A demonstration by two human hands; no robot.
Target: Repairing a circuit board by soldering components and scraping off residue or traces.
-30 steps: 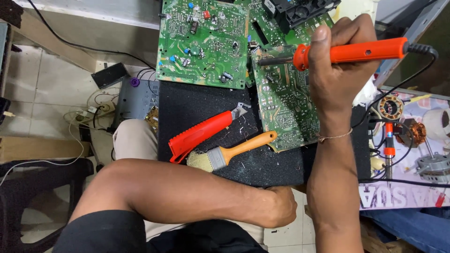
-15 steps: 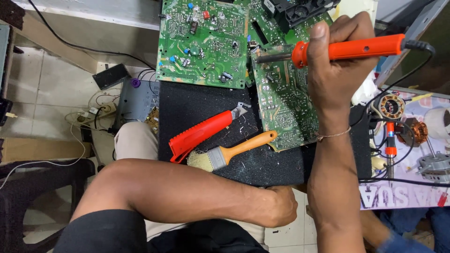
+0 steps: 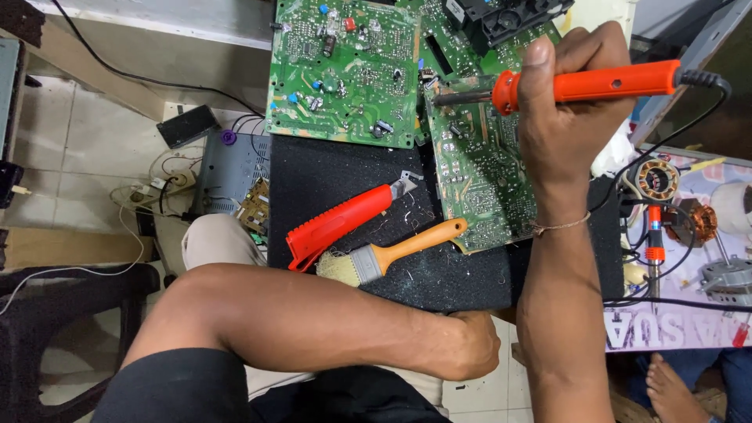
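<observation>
Cluttered repair bench seen from the head camera: black mat at centre frame, tiled floor at left, motor parts at far right.

Right hand, upper right of frame, is fisted tight around the orange handle of a soldering iron. Its metal tip points left, over the narrow green circuit board; contact cannot be told. Cord trails off to the right.

Left hand, lower centre, is curled loosely and holds nothing, resting at the mat's near edge.

Judgement: iron is light and stiff, and its metal end is likely hot, so take it by the orange grip only. Board is thin, rigid and fragile; hold it by its edges.

Nearby on the mat: red utility knife, orange-handled brush. Larger green board at upper centre.
</observation>
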